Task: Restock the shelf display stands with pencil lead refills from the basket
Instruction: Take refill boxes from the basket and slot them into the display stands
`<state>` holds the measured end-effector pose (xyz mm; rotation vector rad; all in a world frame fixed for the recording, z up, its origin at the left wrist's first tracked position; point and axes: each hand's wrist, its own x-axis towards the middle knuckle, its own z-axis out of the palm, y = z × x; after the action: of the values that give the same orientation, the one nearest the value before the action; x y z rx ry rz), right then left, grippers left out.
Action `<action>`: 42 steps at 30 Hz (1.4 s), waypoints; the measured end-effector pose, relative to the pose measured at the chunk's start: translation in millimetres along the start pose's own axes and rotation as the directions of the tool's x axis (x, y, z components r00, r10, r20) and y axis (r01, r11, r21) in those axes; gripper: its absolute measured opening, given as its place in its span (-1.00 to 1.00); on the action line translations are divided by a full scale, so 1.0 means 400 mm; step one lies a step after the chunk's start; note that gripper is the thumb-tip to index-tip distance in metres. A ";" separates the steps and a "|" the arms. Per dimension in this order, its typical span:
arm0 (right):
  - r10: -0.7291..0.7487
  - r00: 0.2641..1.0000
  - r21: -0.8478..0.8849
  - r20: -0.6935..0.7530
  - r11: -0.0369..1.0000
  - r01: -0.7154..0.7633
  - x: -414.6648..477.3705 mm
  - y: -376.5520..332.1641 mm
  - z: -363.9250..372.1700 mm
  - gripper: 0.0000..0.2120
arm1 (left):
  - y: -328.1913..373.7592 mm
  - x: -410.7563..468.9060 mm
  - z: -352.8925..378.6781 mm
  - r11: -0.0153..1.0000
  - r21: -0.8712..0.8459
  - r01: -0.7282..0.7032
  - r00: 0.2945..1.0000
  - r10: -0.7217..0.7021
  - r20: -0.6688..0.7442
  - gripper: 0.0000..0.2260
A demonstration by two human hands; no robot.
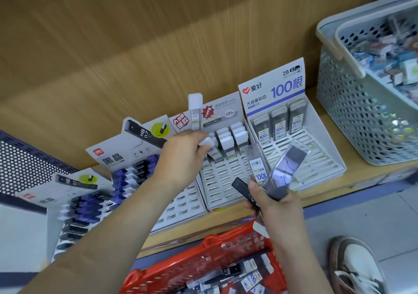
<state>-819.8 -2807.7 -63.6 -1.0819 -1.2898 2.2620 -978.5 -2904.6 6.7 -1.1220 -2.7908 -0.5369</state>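
Observation:
My left hand [183, 157] pinches a white-capped lead refill [206, 141] at the left end of the middle display stand [222, 180], where other white-capped refills [235, 138] stand in rows. My right hand [274, 203] grips a bunch of refills: a slim black case [243, 189], a dark clear case [286, 170] and a clear "100" case [257, 165]. It hovers in front of the right-hand "100" stand [316, 155], which holds three refill cases [279, 122] in its back row. The red basket [203, 268] with more refills sits below the shelf edge.
Two black-and-blue refill stands [126, 157] fill the shelf's left side. A grey perforated basket [352, 117] full of small items sits at the right on the wooden shelf [352, 185]. A white shoe [359, 268] is on the floor at the lower right.

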 end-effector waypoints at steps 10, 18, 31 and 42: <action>0.017 1.000 -0.015 0.008 1.000 -0.016 -0.001 0.010 0.010 -0.79 | -0.024 0.012 0.020 0.951 0.209 -0.227 0.974 0.221 0.052 -0.88; 0.051 0.998 -0.012 0.038 0.999 -0.050 -0.006 0.006 0.013 -0.87 | -0.015 0.004 0.054 0.928 0.303 -0.216 0.974 0.226 0.001 -0.82; 0.090 0.993 0.130 0.076 0.987 -0.100 -0.022 -0.018 0.021 -0.82 | -0.051 0.017 0.079 0.969 0.167 -0.184 0.946 0.221 -0.237 -0.90; 0.137 0.986 0.218 0.095 0.964 -0.155 -0.039 -0.022 0.048 -0.88 | 0.104 -0.169 0.028 0.511 -0.711 0.483 0.875 -0.319 0.365 -0.90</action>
<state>-824.7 -2823.7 -43.4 -1.0452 -0.9788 2.5112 -900.2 -2917.1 -6.0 -0.5295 -3.0161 -1.9791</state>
